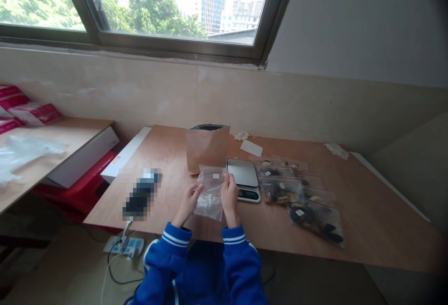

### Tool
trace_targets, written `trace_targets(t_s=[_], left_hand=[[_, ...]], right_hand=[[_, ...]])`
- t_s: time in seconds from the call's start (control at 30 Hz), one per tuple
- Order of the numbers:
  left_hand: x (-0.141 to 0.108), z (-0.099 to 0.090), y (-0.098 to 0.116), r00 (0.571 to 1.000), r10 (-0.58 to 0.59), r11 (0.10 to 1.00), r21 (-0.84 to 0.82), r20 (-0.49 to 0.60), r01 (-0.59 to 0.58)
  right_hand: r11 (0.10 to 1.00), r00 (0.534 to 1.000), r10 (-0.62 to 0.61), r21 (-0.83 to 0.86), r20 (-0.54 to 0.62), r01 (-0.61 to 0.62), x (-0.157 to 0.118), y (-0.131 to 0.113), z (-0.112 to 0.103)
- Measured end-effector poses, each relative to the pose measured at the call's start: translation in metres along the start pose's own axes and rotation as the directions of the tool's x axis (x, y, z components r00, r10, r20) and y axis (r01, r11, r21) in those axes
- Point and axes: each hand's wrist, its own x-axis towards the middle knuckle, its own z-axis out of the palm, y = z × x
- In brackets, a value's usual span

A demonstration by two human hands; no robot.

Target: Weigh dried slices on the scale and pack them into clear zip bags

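Observation:
A clear plastic bag (211, 202) with a small white label hangs between my hands above the table's front part. My left hand (191, 200) pinches its left edge, and my right hand (230, 197) grips its right edge. Behind the bag stands a brown paper bag (207, 149) with its top open. Just right of my right hand is a white kitchen scale (242, 173) with a bare metal plate. Several labelled clear bags with dark and tan pieces (282, 192) lie to the right of the scale.
A pixelated dark object (142, 195) with a cable lies on the table's left part. A white card (251, 148) rests behind the scale. Below the left edge are a power strip (124, 245) and a red stool (80, 188).

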Motion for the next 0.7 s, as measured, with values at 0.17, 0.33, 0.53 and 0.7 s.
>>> trace_targets(t_s=[0.17, 0.33, 0.53, 0.7], left_hand=[[0.006, -0.014, -0.021, 0.996, 0.034, 0.992, 0.124, -0.080, -0.023], [0.005, -0.024, -0.027, 0.909, 0.295, 0.829, 0.552, -0.294, -0.090], [0.003, -0.007, -0.014, 0.931, 0.363, 0.464, 0.859, 0.038, -0.216], [0.010, 0.011, -0.035, 0.969, 0.183, 0.325, 0.920, 0.167, -0.220]], right_hand=[[0.985, 0.987, -0.146, -0.100, -0.061, 0.140, 0.024, 0.028, -0.056], [0.809, 0.925, -0.378, -0.496, -0.029, 0.315, 0.076, 0.082, -0.147], [0.545, 0.941, -0.221, -0.768, 0.257, 0.337, 0.108, 0.117, -0.202], [0.494, 0.941, -0.199, -0.802, 0.272, 0.336, 0.109, 0.103, -0.226]])
